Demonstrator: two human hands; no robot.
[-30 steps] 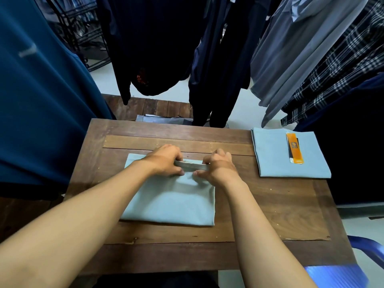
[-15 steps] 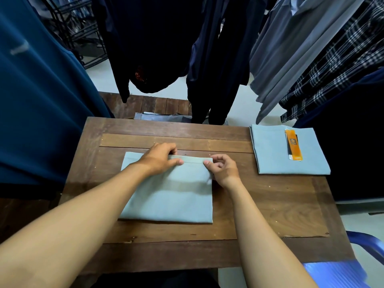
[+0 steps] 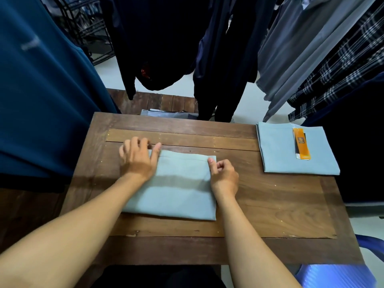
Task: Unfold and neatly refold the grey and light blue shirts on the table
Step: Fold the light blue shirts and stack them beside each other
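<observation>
Item: folded light blue shirt, flat at the middle of the table; second folded shirt, bearing an orange tag, at the table's far right corner, well apart from the first. Left hand: fingers straight and spread, laid over the middle shirt's far left corner and the table's bare wood, gripping nothing; right hand: fingers curled, thumb and forefinger apparently pinching its far right corner. Risk, as judged: lifting by that one pinched corner may drag the layers askew and bunch them, or slide the bundle across the table.
</observation>
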